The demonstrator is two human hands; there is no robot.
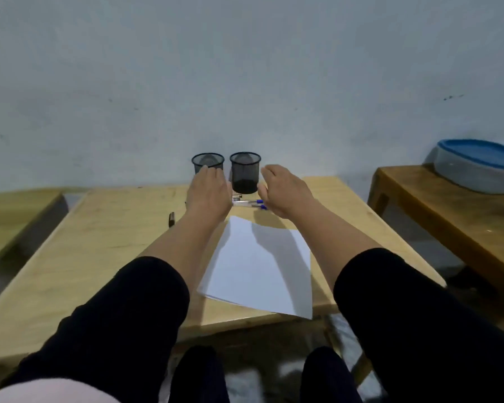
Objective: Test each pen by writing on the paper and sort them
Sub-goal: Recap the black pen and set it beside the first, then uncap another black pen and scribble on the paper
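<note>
Two black mesh pen cups stand side by side at the far edge of the wooden table (99,242): the left cup (207,163) and the right cup (245,173). Both look empty. My left hand (208,191) is stretched out in front of the left cup, fingers straight, covering its lower part. My right hand (285,190) is held open just right of the right cup, holding nothing. Between the hands lie several pens (249,203) with blue caps, partly hidden. White paper (259,266) lies on the table nearer to me.
A dark pen-like object (171,219) lies on the table left of my left forearm. A second wooden table (448,205) at the right carries a grey tub with a blue lid (477,167). Another wooden surface (12,216) sits at the left. A wall rises behind.
</note>
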